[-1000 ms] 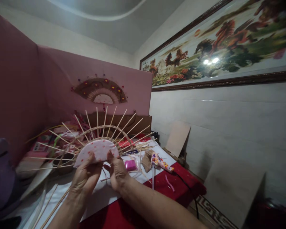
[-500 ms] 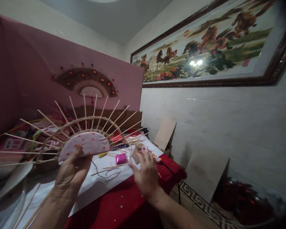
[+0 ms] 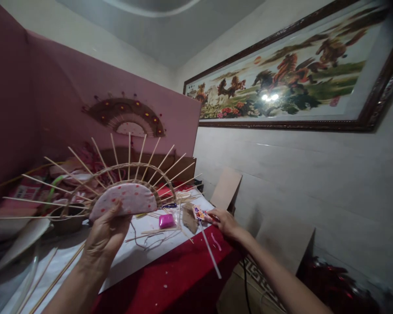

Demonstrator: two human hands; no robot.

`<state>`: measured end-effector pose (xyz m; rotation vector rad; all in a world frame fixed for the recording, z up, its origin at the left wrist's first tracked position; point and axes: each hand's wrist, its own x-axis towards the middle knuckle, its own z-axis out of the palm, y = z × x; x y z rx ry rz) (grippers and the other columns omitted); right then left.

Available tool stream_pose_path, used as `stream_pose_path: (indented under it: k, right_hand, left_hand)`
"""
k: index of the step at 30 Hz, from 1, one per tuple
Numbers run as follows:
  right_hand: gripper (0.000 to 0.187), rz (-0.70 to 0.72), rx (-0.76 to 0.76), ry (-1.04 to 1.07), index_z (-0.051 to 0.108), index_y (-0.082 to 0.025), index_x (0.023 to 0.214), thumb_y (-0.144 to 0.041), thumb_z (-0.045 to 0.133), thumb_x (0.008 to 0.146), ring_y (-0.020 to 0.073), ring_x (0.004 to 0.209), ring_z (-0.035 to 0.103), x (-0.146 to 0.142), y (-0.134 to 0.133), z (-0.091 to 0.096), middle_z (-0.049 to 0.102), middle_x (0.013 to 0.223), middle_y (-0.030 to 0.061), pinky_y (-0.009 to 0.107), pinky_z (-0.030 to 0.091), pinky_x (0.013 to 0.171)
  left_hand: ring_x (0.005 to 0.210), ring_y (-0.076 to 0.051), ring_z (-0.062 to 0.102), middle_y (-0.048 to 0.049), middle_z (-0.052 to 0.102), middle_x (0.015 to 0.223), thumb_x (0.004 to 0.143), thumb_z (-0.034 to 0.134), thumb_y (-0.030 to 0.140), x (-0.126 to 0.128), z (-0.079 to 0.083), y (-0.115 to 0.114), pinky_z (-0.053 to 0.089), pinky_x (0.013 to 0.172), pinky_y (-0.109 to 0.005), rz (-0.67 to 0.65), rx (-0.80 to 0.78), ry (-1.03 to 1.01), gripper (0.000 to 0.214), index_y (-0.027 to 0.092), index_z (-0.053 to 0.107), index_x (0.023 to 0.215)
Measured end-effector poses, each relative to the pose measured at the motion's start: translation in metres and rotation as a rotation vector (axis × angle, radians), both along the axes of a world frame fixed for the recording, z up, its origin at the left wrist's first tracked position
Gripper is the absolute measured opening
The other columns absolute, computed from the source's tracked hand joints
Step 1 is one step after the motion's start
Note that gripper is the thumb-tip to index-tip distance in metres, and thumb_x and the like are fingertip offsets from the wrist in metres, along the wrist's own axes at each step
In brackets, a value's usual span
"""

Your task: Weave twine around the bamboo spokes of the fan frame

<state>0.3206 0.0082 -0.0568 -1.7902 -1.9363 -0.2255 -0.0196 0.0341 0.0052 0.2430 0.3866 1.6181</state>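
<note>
My left hand (image 3: 109, 226) grips a fan frame (image 3: 124, 200) by its padded half-round base of pale cloth with red dots. The thumb lies on the cloth; the other fingers are hidden behind. Thin wooden sticks spread out from the base, crossed by a woven brown cord band. At the table's right side my right hand (image 3: 225, 222) is closed around a flower-patterned hot glue gun (image 3: 201, 213). A long whitish glue stick (image 3: 210, 250) sticks out of it toward me. Beside the gun lies a brown piece of board (image 3: 189, 218).
On the white sheet (image 3: 124, 261) lie a bright pink packet (image 3: 167, 221), loose sticks and a twisted cord. A brown bowl (image 3: 68, 218) and heaped materials stand at left. A finished fan (image 3: 127, 113) hangs on the pink panel. A black cable (image 3: 246, 283) drops past the table's right edge.
My right hand has moved right, from above the table middle to the glue gun, and closed on it. The gun has turned, its glue stick now in view. My left hand still holds the fan frame.
</note>
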Motion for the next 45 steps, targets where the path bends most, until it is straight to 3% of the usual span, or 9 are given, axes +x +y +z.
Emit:
stream_pose_path:
  k: [8, 14, 17, 20, 24, 28, 33, 40, 45]
  right_hand:
    - [0.026, 0.139, -0.016, 0.021, 0.066, -0.023, 0.096, -0.034, 0.047, 0.083, 0.0188, 0.087, 0.056, 0.007, 0.025, -0.003, 0.065, 0.094, 0.0057, 0.029, 0.039, 0.078]
    - [0.036, 0.009, 0.109, 0.088, 0.059, -0.017, 0.112, -0.023, 0.052, 0.077, 0.024, 0.1, 0.052, -0.018, -0.007, 0.014, 0.06, 0.109, 0.0126, 0.035, 0.037, 0.088]
    - [0.023, 0.084, 0.208, 0.418, 0.066, -0.018, 0.091, -0.027, 0.047, 0.082, 0.023, 0.094, 0.055, -0.065, -0.036, 0.028, 0.064, 0.097, 0.0108, 0.036, 0.038, 0.087]
    - [0.026, 0.382, -0.019, 0.903, 0.067, -0.018, 0.085, -0.041, 0.054, 0.079, 0.0214, 0.088, 0.058, -0.129, -0.05, 0.031, 0.065, 0.089, 0.0078, 0.034, 0.042, 0.08]
    - [0.046, 0.6, -0.136, 1.608, 0.061, -0.019, 0.098, -0.046, 0.07, 0.063, 0.0192, 0.096, 0.056, -0.205, -0.029, 0.028, 0.064, 0.101, 0.0054, 0.029, 0.043, 0.079]
    - [0.041, 0.591, -0.135, 2.072, 0.061, -0.024, 0.091, -0.041, 0.076, 0.056, 0.0143, 0.093, 0.057, -0.249, 0.01, 0.034, 0.065, 0.096, -0.0019, 0.024, 0.044, 0.074]
    - [0.037, 0.838, -0.312, 2.214, 0.064, -0.016, 0.086, -0.038, 0.075, 0.058, 0.0188, 0.082, 0.062, -0.271, 0.035, 0.043, 0.069, 0.082, 0.0036, 0.03, 0.05, 0.069]
    - [0.024, 0.583, -0.203, 2.453, 0.063, -0.017, 0.083, -0.02, 0.071, 0.061, 0.0116, 0.072, 0.063, -0.267, 0.053, 0.049, 0.07, 0.077, -0.0007, 0.023, 0.052, 0.069]
    - [0.03, 0.626, -0.208, 2.471, 0.062, -0.016, 0.089, -0.03, 0.068, 0.064, 0.0148, 0.076, 0.064, -0.256, 0.055, 0.048, 0.07, 0.077, 0.0017, 0.026, 0.052, 0.067]
  left_hand:
    - [0.068, -0.012, 0.065, -0.0039, 0.067, 0.071, 0.081, 0.044, 0.001, 0.006, -0.005, -0.002, 0.057, 0.069, -0.028, -0.058, -0.027, -0.013, 0.022, 0.012, 0.062, 0.088]
    - [0.072, -0.014, 0.066, -0.0051, 0.068, 0.073, 0.081, 0.044, 0.0, 0.007, -0.008, -0.002, 0.056, 0.074, -0.03, -0.075, -0.013, -0.025, 0.022, 0.012, 0.061, 0.088]
    - [0.074, -0.014, 0.066, -0.0055, 0.069, 0.075, 0.081, 0.044, 0.0, 0.007, -0.009, -0.003, 0.055, 0.076, -0.031, -0.084, -0.002, -0.03, 0.024, 0.013, 0.061, 0.092]
    - [0.073, -0.014, 0.066, -0.0054, 0.069, 0.075, 0.08, 0.044, 0.0, 0.007, -0.007, -0.004, 0.055, 0.075, -0.031, -0.09, 0.0, -0.03, 0.025, 0.013, 0.061, 0.094]
    - [0.071, -0.015, 0.066, -0.0054, 0.069, 0.073, 0.081, 0.042, 0.0, 0.008, -0.004, -0.006, 0.057, 0.068, -0.028, -0.101, 0.015, -0.02, 0.026, 0.013, 0.061, 0.093]
    - [0.069, -0.015, 0.066, -0.0072, 0.069, 0.072, 0.082, 0.042, 0.002, 0.006, -0.005, -0.005, 0.057, 0.063, -0.026, -0.1, 0.011, 0.02, 0.021, 0.011, 0.061, 0.085]
    - [0.065, -0.015, 0.065, -0.0097, 0.069, 0.073, 0.083, 0.043, 0.005, 0.006, -0.012, 0.0, 0.056, 0.059, -0.024, -0.096, 0.054, 0.067, 0.02, 0.008, 0.063, 0.081]
    - [0.077, -0.014, 0.064, -0.0023, 0.069, 0.079, 0.062, 0.066, 0.001, 0.01, -0.015, -0.004, 0.052, 0.069, -0.022, 0.103, 0.201, 0.287, 0.036, 0.015, 0.064, 0.095]
    - [0.081, -0.019, 0.062, -0.0017, 0.068, 0.075, 0.055, 0.069, 0.007, 0.008, -0.024, 0.001, 0.047, 0.077, -0.028, 0.097, 0.29, 0.546, 0.037, 0.014, 0.066, 0.092]
